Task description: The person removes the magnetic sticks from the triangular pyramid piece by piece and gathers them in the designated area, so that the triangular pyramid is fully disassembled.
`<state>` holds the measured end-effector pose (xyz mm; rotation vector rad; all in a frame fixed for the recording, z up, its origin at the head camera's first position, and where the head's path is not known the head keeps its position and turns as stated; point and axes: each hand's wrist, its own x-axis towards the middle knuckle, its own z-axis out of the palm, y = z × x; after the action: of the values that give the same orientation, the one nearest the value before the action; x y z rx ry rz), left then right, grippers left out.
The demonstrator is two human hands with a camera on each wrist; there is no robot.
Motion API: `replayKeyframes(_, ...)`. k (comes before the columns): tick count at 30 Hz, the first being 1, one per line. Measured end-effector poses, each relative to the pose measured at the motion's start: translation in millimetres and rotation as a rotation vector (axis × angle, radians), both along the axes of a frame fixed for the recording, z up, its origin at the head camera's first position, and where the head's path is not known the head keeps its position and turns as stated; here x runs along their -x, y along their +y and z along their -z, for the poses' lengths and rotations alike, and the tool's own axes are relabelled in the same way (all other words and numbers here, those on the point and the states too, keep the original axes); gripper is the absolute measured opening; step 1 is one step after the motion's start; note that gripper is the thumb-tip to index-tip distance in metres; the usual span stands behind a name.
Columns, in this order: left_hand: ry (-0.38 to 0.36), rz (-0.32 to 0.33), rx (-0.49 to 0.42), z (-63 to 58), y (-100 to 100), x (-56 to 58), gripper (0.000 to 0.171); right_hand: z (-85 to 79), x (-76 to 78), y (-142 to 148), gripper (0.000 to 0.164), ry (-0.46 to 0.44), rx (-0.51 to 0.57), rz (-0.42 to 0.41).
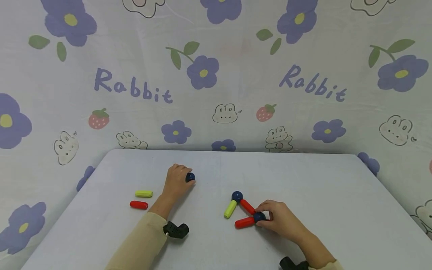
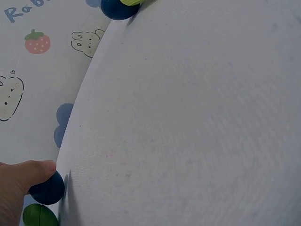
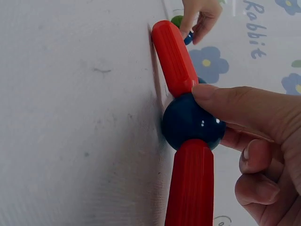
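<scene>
My left hand [image 1: 177,182] pinches a dark blue ball [image 1: 190,177] on the far left-middle of the table. Beside that ball, a green ball [image 2: 40,215] shows in the left wrist view; the head view hides it. With thumb and fingers, my right hand [image 1: 282,220] grips another blue ball [image 1: 259,217] at the front. Two red rods join this ball: one rod [image 1: 248,207] runs to a third blue ball [image 1: 237,196], the other [image 1: 244,222] points left with its far end free. From the third ball a yellow-green rod [image 1: 230,209] slants towards the front.
Left of my left forearm lie a loose yellow-green rod [image 1: 144,194] and a loose red rod [image 1: 139,205]. The white table [image 1: 303,176] ends at the back against a cloth [image 1: 236,93] printed with flowers and rabbits. Black wrist cameras [image 1: 176,230] jut out near both cuffs.
</scene>
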<state>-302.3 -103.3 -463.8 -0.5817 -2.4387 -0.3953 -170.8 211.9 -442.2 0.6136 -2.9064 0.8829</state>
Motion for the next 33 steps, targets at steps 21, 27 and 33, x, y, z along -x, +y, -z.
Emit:
replayKeyframes(21,0.044,0.146,-0.091,-9.1,23,-23.4,0.037,0.2,1.5,7,0.032,-0.053,0.024,-0.023)
replayKeyframes(27,-0.069,0.261,-0.075,-14.6,50,-56.8,0.036,0.5,2.6,8,0.032,-0.062,0.026,-0.019)
replayKeyframes(33,-0.251,0.371,0.052,-20.8,82,-89.7,0.034,0.3,4.0,9,0.032,-0.054,0.03,-0.028)
